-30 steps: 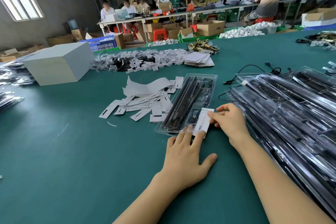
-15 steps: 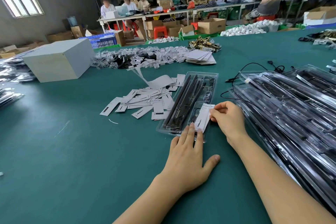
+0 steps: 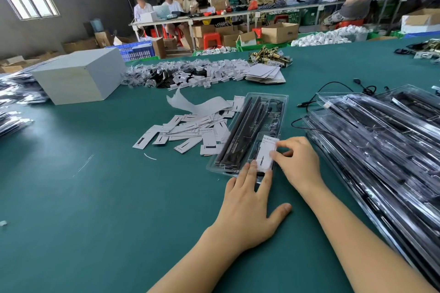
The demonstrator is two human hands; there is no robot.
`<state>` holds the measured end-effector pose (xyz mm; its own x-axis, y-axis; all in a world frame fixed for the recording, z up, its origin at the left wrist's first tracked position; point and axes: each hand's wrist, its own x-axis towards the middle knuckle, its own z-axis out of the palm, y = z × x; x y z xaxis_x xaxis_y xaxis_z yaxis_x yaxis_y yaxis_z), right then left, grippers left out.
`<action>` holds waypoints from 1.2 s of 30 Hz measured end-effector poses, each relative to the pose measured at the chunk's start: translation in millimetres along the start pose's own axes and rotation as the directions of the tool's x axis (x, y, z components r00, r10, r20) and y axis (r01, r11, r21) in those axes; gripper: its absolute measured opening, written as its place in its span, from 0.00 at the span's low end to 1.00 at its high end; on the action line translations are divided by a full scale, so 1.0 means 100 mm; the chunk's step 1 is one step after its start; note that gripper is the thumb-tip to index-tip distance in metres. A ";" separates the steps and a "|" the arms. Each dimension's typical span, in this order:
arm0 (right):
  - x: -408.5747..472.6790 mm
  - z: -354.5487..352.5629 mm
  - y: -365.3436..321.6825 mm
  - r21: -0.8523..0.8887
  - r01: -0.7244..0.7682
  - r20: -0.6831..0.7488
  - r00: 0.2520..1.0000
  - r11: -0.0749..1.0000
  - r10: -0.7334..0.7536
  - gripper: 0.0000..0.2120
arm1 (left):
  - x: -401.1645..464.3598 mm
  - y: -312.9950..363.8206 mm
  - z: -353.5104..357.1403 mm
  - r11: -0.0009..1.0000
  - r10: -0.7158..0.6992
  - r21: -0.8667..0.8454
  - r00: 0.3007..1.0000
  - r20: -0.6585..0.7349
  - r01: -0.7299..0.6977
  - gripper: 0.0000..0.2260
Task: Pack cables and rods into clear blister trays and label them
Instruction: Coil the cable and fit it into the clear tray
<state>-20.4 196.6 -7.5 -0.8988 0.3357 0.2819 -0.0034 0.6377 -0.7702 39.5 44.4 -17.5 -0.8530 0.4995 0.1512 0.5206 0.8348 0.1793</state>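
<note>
A clear plastic blister tray (image 3: pixel 252 135) holding long black rods (image 3: pixel 240 134) lies on the green table (image 3: pixel 95 197); the left hand (image 3: pixel 247 207) lies flat, straight fingers pressing the tray's near end; the right hand (image 3: pixel 297 162) pinches a white paper label (image 3: pixel 265 154) on the tray, fingers curled.

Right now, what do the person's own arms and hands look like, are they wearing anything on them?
Both are bare. The left hand and right hand have no gloves, rings or tape on the fingers, and no watch or band shows at either wrist. No sleeve is visible on either forearm up to the frame edge. Nails look short and unpainted.
</note>
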 end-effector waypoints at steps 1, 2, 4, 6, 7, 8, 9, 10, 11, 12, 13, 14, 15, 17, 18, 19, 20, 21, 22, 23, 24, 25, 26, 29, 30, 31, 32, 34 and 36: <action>0.00 0.00 0.00 -0.036 0.005 0.022 1.000 0.999 -0.004 0.09 | 0.00 0.01 0.00 1.000 -0.004 -0.006 1.000 0.003 0.004 0.35; -0.01 0.01 0.01 -0.076 0.017 0.046 0.999 0.997 -0.013 0.10 | 0.00 0.01 0.00 1.000 -0.004 -0.008 1.000 -0.001 0.004 0.35; -0.03 0.02 0.02 -0.145 0.055 0.083 0.996 0.988 -0.043 0.12 | 0.00 0.01 -0.01 1.000 -0.009 -0.012 1.000 0.003 0.009 0.35; -0.04 0.01 0.02 -0.176 0.082 0.112 0.992 0.981 -0.063 0.14 | 0.00 0.01 -0.03 1.000 -0.002 -0.007 1.000 -0.001 0.002 0.35; -0.04 0.00 0.02 -0.182 0.085 0.135 0.989 0.980 -0.060 0.15 | -0.01 0.02 -0.04 1.000 0.003 -0.014 1.000 0.004 -0.003 0.35; -0.04 -0.02 0.03 -0.183 0.081 0.162 0.985 0.980 -0.052 0.16 | -0.01 0.02 -0.05 1.000 0.000 -0.022 1.000 0.011 0.000 0.35; -0.03 -0.03 0.03 -0.175 0.074 0.188 0.981 0.982 -0.040 0.17 | -0.01 0.02 -0.05 1.000 -0.004 -0.019 1.000 0.015 0.005 0.35; -0.02 -0.04 0.03 -0.160 0.064 0.206 0.978 0.985 -0.030 0.18 | 0.00 0.03 -0.06 1.000 -0.005 -0.018 1.000 0.016 0.006 0.35; -0.01 -0.05 0.03 -0.141 0.051 0.211 0.977 0.989 -0.021 0.18 | 0.00 0.04 -0.08 1.000 -0.016 -0.024 1.000 0.021 0.016 0.34; -0.01 -0.05 0.03 -0.122 0.039 0.207 0.978 0.992 -0.013 0.18 | 0.00 0.05 -0.09 0.999 -0.020 -0.027 1.000 0.012 0.020 0.34; 0.00 -0.04 0.02 -0.108 0.025 0.200 0.980 0.994 -0.003 0.18 | -0.01 0.08 -0.11 1.000 -0.022 -0.014 1.000 0.005 0.022 0.33; 0.00 -0.04 0.01 -0.098 0.013 0.195 0.981 0.995 0.007 0.18 | -0.02 0.09 -0.13 1.000 -0.018 -0.002 0.999 -0.036 0.018 0.32; 0.01 -0.03 0.01 -0.093 0.002 0.194 0.981 0.996 0.016 0.18 | -0.04 0.12 -0.15 1.000 -0.005 0.016 0.995 -0.103 0.006 0.28; 0.01 -0.02 0.01 -0.092 -0.013 0.202 0.979 0.996 0.032 0.19 | -0.11 0.14 -0.17 1.000 0.024 0.017 0.946 -0.324 -0.020 0.08; 0.02 -0.02 0.01 -0.090 -0.021 0.205 0.978 0.996 0.039 0.19 | -0.12 0.13 -0.23 0.999 -0.017 -0.036 0.918 -0.396 0.003 0.05; 0.02 -0.03 0.01 -0.086 -0.030 0.204 0.978 0.996 0.047 0.19 | -0.12 0.10 -0.27 0.994 -0.088 -0.094 0.882 -0.462 0.050 0.09; 0.02 -0.03 0.01 -0.080 -0.039 0.202 0.978 0.996 0.054 0.19 | -0.10 0.03 -0.31 0.984 -0.164 -0.141 0.839 -0.519 0.105 0.08; 0.02 -0.04 0.00 -0.069 -0.049 0.200 0.978 0.996 0.062 0.19 | -0.08 -0.04 -0.33 0.979 -0.197 -0.160 0.804 -0.561 0.128 0.03; 0.01 -0.04 0.00 -0.057 -0.059 0.196 0.978 0.997 0.070 0.19 | -0.07 -0.10 -0.36 0.975 -0.216 -0.175 0.792 -0.572 0.140 0.03; 0.01 -0.04 -0.01 -0.050 -0.068 0.190 0.979 0.996 0.076 0.18 | -0.05 -0.17 -0.36 0.976 -0.208 -0.173 0.805 -0.556 0.133 0.08; 0.01 -0.04 -0.02 -0.048 -0.075 0.184 0.979 0.996 0.082 0.18 | -0.03 -0.22 -0.35 0.978 -0.184 -0.178 0.849 -0.495 0.108 0.13; 0.01 -0.04 -0.03 -0.051 -0.080 0.181 0.980 0.996 0.088 0.18 | -0.02 -0.26 -0.33 0.980 -0.166 -0.173 0.884 -0.437 0.099 0.16; 0.01 -0.05 -0.04 -0.053 -0.083 0.181 0.979 0.995 0.091 0.18 | -0.02 -0.29 -0.30 0.978 -0.158 -0.184 0.914 -0.373 0.094 0.18; 0.01 -0.03 -0.05 -0.045 -0.102 0.161 0.981 0.994 0.108 0.17 | 0.01 -0.32 -0.24 0.980 -0.128 -0.182 0.948 -0.291 0.077 0.16; 0.00 -0.03 -0.06 -0.037 -0.115 0.140 0.983 0.993 0.119 0.17 | 0.01 -0.32 -0.23 0.982 -0.118 -0.177 0.948 -0.295 0.067 0.15; -0.01 -0.02 -0.06 -0.034 -0.128 0.116 0.985 0.991 0.131 0.17 | 0.02 -0.33 -0.23 0.983 -0.113 -0.174 0.949 -0.295 0.063 0.14; -0.02 -0.02 -0.07 -0.039 -0.139 0.095 0.985 0.990 0.142 0.19 | 0.03 -0.34 -0.23 0.985 -0.099 -0.162 0.949 -0.300 0.052 0.13; -0.03 -0.02 -0.08 -0.058 -0.153 0.072 0.985 0.986 0.157 0.23 | 0.02 -0.34 -0.25 0.991 -0.075 -0.133 0.942 -0.326 0.033 0.11; -0.03 -0.04 -0.10 -0.057 -0.147 0.085 0.985 0.988 0.151 0.21 | 0.03 -0.33 -0.27 0.995 -0.050 -0.103 0.930 -0.365 0.013 0.09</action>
<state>-15.7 192.0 0.9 -0.9228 0.3685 0.1128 0.1535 0.6200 -0.7694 21.0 11.7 2.7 -0.8054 0.3383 0.4868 0.5107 0.8128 0.2801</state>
